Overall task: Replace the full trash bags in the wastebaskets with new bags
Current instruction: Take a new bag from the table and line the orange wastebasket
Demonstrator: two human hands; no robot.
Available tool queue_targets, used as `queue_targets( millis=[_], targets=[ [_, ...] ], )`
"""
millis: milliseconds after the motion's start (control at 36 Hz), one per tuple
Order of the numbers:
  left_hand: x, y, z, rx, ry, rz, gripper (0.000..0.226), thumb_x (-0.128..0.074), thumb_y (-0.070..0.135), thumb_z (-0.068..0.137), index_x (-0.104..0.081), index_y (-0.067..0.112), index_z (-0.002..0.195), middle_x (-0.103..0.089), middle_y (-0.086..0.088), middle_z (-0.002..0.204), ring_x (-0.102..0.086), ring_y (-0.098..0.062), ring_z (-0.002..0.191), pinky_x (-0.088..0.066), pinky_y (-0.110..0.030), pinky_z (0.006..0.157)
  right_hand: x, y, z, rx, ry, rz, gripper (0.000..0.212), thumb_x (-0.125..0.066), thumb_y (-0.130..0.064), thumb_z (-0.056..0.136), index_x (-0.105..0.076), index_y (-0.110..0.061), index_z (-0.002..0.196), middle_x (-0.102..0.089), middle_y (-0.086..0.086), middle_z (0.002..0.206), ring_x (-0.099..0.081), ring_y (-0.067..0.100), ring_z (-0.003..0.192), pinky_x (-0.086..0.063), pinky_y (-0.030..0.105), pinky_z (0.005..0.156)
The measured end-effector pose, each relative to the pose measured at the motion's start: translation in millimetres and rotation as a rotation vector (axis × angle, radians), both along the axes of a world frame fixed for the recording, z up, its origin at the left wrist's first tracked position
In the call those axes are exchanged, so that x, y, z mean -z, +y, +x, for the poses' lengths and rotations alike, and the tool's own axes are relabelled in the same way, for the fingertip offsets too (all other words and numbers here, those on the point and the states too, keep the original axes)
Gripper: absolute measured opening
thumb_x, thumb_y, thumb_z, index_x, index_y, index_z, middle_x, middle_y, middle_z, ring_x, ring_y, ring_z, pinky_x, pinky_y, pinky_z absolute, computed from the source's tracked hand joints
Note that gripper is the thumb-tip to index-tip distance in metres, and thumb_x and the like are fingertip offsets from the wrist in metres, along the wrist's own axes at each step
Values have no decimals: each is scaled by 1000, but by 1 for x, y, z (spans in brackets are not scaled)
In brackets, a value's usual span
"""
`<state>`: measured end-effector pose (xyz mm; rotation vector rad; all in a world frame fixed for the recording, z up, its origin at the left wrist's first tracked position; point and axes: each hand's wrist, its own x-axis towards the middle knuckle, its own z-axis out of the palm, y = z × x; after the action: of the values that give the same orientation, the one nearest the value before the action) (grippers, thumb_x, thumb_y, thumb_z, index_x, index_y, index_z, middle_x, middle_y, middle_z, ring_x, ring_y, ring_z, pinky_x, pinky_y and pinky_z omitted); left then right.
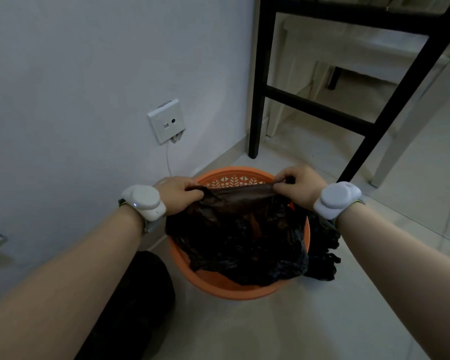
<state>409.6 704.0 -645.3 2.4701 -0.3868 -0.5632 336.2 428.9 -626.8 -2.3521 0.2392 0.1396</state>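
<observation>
An orange plastic wastebasket (218,284) with a patterned openwork wall stands on the floor by the wall. A black trash bag (244,237) lies crumpled over its mouth and spills over its right rim. My left hand (178,194) grips the bag's top edge on the left. My right hand (300,185) pinches the same edge on the right. The edge is stretched taut between both hands above the basket's far side. Both wrists carry white bands.
A white wall with a socket plate (166,120) and a dangling cable is on the left. A black-framed chair or table (309,105) stands behind the basket. A dark shape (138,302), perhaps my knee, lies at the lower left. Pale floor tiles (309,328) surround the basket.
</observation>
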Motion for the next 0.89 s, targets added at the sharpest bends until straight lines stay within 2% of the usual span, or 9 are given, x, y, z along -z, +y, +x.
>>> queue_targets(
  millis=[56, 111, 194, 306, 444, 500, 611, 778, 889],
  targets=[
    [2, -2, 2, -8, -133, 26, 14, -58, 41, 83, -57, 28, 78, -64, -5, 91, -59, -22, 88, -44, -30, 80, 6, 1, 2, -50, 5, -127, 8, -63, -20, 85, -65, -14, 80, -63, 4, 78, -58, 21, 74, -41, 27, 65],
    [7, -6, 4, -52, -209, -1, 17, -57, 29, 89, -53, 24, 74, -57, -1, 81, -55, -23, 82, -39, -29, 72, 13, -1, 8, -18, -24, -175, 12, -61, -21, 87, -63, -13, 79, -61, 5, 79, -55, 23, 75, -37, 27, 64],
    [10, -9, 8, -98, -232, -1, 21, -56, 31, 89, -51, 23, 71, -55, 1, 73, -56, -25, 78, -38, -30, 66, 23, -5, 18, 17, -57, -181, 19, -56, -26, 91, -60, -14, 76, -62, 10, 89, -56, 27, 79, -39, 30, 66],
    [9, -15, 15, -103, -202, -6, 19, -54, 31, 91, -52, 17, 77, -56, -4, 81, -53, -24, 78, -35, -28, 67, 33, -6, 28, 63, -36, -120, 22, -52, -24, 94, -61, -8, 81, -62, 11, 85, -58, 30, 81, -42, 32, 67],
    [26, -22, 21, -254, -6, -207, 13, -61, 28, 88, -56, 18, 82, -59, -6, 88, -56, -23, 83, -43, -28, 70, 45, -7, 32, 154, -18, -38, 19, -53, -21, 93, -61, -10, 79, -61, 9, 82, -56, 27, 77, -38, 27, 65],
    [32, -23, 21, -348, 123, -341, 14, -68, 29, 82, -60, 18, 82, -64, -14, 94, -61, -28, 88, -50, -36, 82, 48, -9, 33, 158, 22, -39, 26, -53, -22, 93, -57, -15, 69, -57, 5, 71, -53, 25, 70, -36, 26, 59],
    [42, -23, 14, -438, 486, -601, 34, -63, 22, 87, -60, 0, 113, -63, -24, 115, -62, -37, 102, -50, -46, 93, 55, -14, 37, 202, 74, -5, 34, -56, -24, 92, -50, -22, 58, -50, -3, 60, -47, 18, 58, -35, 25, 60],
    [49, -20, 11, -535, 720, -822, 39, -50, 33, 93, -57, 5, 119, -63, -15, 108, -61, -26, 91, -56, -28, 72, 54, -25, 37, 278, 87, 98, 10, -62, -17, 88, -67, -14, 80, -62, 1, 75, -52, 8, 58, -42, 15, 50],
    [61, -10, 10, -485, 616, -793, 22, -47, 10, 94, -68, 5, 87, -72, -6, 77, -66, -20, 75, -56, -24, 63, 55, -36, 35, 287, 119, 92, 12, -63, -15, 88, -70, -9, 95, -63, 6, 88, -50, 6, 58, -37, 3, 40]
  ],
)
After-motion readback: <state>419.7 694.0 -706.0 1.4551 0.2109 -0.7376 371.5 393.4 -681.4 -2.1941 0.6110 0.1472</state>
